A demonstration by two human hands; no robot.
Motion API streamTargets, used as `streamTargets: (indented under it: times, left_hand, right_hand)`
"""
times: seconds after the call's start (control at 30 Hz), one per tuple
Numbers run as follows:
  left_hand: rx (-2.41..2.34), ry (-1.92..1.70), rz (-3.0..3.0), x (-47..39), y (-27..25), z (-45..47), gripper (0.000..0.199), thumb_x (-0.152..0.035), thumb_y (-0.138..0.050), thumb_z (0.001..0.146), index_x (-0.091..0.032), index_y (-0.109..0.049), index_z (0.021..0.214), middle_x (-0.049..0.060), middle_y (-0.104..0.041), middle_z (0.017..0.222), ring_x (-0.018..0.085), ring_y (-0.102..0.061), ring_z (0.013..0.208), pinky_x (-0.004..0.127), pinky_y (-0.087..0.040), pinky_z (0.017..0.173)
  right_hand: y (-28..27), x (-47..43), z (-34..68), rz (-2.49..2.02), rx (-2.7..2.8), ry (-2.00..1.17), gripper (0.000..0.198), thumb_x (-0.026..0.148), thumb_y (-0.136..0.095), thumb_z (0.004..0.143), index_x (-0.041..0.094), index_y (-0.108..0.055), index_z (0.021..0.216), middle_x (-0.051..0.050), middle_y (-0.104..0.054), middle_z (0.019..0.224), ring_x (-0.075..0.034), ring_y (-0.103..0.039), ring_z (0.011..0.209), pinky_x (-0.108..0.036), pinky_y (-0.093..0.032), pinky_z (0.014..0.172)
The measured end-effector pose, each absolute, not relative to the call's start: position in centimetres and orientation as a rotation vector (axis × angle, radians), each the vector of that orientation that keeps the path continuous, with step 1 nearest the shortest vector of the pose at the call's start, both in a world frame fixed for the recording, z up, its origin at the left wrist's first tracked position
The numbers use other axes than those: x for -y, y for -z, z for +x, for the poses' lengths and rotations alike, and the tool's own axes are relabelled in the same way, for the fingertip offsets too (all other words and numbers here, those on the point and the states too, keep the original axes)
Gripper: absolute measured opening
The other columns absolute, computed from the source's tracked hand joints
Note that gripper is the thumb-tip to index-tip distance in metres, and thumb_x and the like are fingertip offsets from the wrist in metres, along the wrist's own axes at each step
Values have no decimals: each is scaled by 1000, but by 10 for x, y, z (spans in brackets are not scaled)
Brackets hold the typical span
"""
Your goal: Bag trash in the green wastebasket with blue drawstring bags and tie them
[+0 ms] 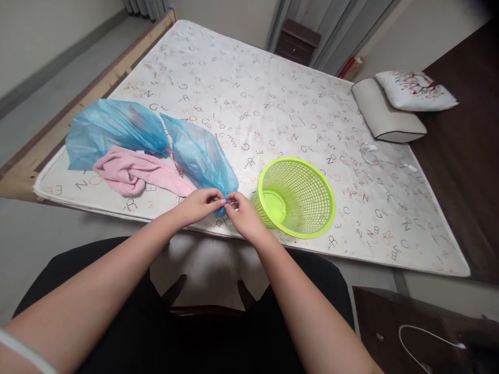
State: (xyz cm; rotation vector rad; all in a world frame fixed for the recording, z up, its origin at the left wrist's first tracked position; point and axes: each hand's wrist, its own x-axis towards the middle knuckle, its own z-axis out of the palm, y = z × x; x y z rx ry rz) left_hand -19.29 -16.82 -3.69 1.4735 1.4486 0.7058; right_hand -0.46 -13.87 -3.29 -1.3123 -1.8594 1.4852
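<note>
The left hand (198,205) and right hand (247,217) meet with thumbs and fingertips pinched together on the gathered end of a blue plastic bag (200,150); the grip is closed on the thin film, the two hands' fingertips all but touching; this lies at the near edge of the mattress (273,78). Taking the hands as the clock's centre, the held bag spreads out towards 11 o'clock, lying on the mattress; a red drawstring (177,166) lies between it and a second blue bag (113,130), which is puffed out at 10 o'clock; a pink cloth (130,171) lies crumpled between 9 and 10, its narrow end running towards the left hand, though whether they touch I cannot tell. At 3 o'clock, just beside the right hand, a lime-green mesh basket (332,205) tilts with its mouth partly towards the viewer; between 2 and 3, a white cable (370,154) lies on the printed mattress cover; at 2 o'clock, well apart, a patterned cushion (417,91) rests against a beige pillow (385,111); beyond the mattress at 1 o'clock stands a dark nightstand (298,41) beside grey curtains (335,31).
</note>
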Motion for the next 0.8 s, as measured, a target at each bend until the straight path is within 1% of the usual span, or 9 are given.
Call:
streamTargets:
  times: [0.33, 0.57, 0.73, 0.8]
  left_hand:
    - [-1420, -709, 1427, 168, 38, -194, 34, -52, -64, 88, -19, -71, 93, 1, -67, 76, 20, -61, 74, 30, -44, 69]
    - [-1426, -689, 1455, 168, 41, -194, 32, -49, -64, 90, -18, -71, 93, 0, -66, 77, 18, -59, 73, 29, -43, 67]
    - [-1419, -686, 1473, 169, 42, -195, 31, -49, -65, 91, -19, -70, 93, -1, -64, 76, 17, -59, 73, 28, -42, 67]
    - [-1414, -687, 1471, 169, 43, -194, 31, -49, -67, 90, -19, -70, 92, 0, -64, 77, 17, -59, 74, 28, -42, 68]
  right_hand:
    - [33, 137, -4, -1303, 1913, -1447, 12, 22, -59, 94, 22, -64, 105, -3, -71, 104, -20, -67, 97, -36, -51, 92]
    - [31, 137, -3, -1321, 1925, -1453, 12, 20, -59, 93, 21, -64, 104, -4, -71, 102, -20, -67, 96, -36, -51, 91]
    - [32, 137, -3, -1344, 1943, -1416, 12, 19, -60, 93, 21, -65, 104, -5, -72, 107, -21, -67, 100, -37, -51, 94]
    - [32, 136, -3, -1352, 1944, -1407, 12, 19, -61, 91, 21, -65, 102, -5, -72, 106, -20, -67, 99, -37, -51, 94]
